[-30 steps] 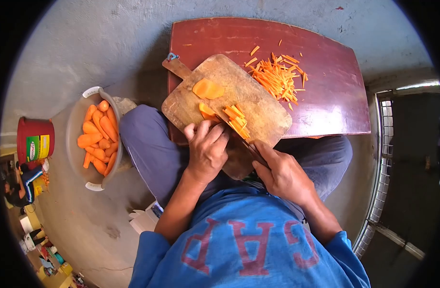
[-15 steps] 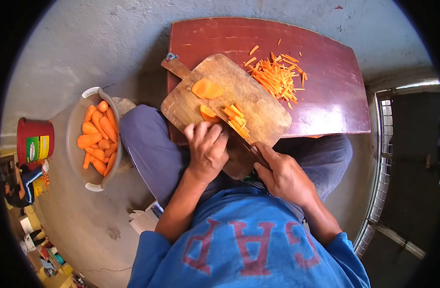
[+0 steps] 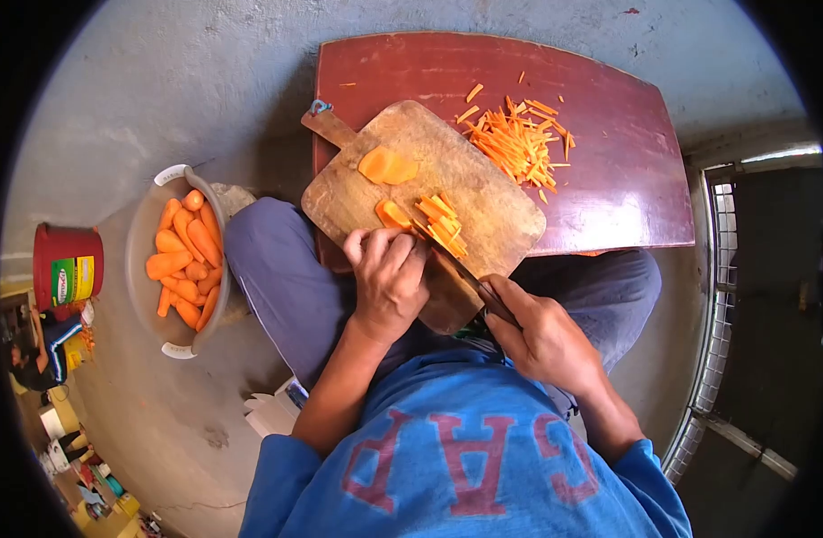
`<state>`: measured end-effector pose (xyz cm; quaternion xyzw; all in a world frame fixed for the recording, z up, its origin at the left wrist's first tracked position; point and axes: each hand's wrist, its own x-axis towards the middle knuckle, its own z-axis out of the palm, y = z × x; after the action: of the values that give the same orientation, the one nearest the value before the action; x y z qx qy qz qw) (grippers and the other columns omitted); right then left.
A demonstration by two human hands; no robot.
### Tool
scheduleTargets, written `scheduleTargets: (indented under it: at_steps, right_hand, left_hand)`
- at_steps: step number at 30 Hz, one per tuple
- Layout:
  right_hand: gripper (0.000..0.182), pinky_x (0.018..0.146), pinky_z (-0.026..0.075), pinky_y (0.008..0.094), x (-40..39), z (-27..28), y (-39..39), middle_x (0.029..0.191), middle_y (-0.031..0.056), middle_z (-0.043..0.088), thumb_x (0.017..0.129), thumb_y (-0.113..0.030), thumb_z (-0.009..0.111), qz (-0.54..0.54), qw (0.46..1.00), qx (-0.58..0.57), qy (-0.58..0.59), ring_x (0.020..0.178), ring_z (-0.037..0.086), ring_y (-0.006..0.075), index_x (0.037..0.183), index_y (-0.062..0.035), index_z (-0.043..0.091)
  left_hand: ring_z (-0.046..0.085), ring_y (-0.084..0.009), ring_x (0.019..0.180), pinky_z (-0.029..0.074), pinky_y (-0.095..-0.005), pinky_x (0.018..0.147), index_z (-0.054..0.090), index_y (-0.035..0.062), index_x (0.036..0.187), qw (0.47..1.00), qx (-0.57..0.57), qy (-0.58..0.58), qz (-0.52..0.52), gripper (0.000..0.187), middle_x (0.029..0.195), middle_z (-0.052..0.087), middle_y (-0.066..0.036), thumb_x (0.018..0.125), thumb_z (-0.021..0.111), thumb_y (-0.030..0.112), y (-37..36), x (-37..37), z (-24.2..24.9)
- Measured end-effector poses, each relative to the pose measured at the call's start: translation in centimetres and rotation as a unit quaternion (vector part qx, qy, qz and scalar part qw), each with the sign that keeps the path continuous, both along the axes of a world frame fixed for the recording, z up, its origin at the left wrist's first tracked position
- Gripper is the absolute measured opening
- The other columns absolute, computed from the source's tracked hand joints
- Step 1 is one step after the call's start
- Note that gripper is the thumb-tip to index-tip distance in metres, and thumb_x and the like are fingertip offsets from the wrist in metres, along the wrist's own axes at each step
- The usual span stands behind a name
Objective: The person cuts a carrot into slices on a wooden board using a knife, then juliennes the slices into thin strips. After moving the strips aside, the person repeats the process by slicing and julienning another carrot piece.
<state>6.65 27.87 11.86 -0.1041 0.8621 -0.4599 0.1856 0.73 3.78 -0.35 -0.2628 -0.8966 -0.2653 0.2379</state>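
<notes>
The right hand (image 3: 544, 334) grips the knife (image 3: 453, 300). The left hand (image 3: 387, 285) rests curled fingers against a carrot piece (image 3: 393, 214) on the cutting board (image 3: 483, 211). From that hand, carrot sticks (image 3: 444, 226) lie toward one o'clock, carrot slices (image 3: 387, 166) at twelve, and the carrot pile (image 3: 516, 148) between one and two.

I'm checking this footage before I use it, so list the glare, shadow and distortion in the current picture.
Head view: glare whitens the red table towards its near right edge; a dark shadow lies on the wall beside the table's left end; wide-angle distortion bows the table's far edge, inside black rounded borders; background items at lower left are too small to identify.
</notes>
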Motion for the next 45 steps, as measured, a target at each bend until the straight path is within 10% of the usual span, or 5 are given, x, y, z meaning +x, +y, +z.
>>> scheduleTargets:
  at_steps: [36, 45]
  right_hand:
    - [0.044, 0.091, 0.061, 0.0575, 0.5, 0.6, 1.4, 0.122, 0.0346, 0.078, 0.109, -0.01, 0.073, -0.011, 1.0, -0.025, 0.016, 0.114, 0.076, 0.0556, 0.15, 0.0033, 0.063]
    - [0.05, 0.098, 0.065, 0.0519, 0.5, 1.2, 2.0, 0.131, 0.0288, 0.081, 0.105, -0.008, 0.075, 0.04, 0.999, 0.023, -0.016, 0.118, 0.079, 0.0503, 0.153, 0.0053, 0.064]
  left_hand:
    - [0.071, -0.0277, 0.096, 0.044, -0.0481, 0.103, 0.081, 0.0065, 0.106, 0.994, 0.082, -0.049, 0.047, 0.011, 0.093, 0.072, -0.005, 0.096, 0.083, 0.003, -1.3, -0.6, 0.1]
    - [0.067, -0.0374, 0.136, 0.055, -0.0458, 0.117, 0.08, 0.0012, 0.137, 0.974, 0.075, -0.194, -0.09, 0.04, 0.141, 0.07, -0.018, 0.098, 0.076, -0.005, -3.0, -6.0, 3.8]
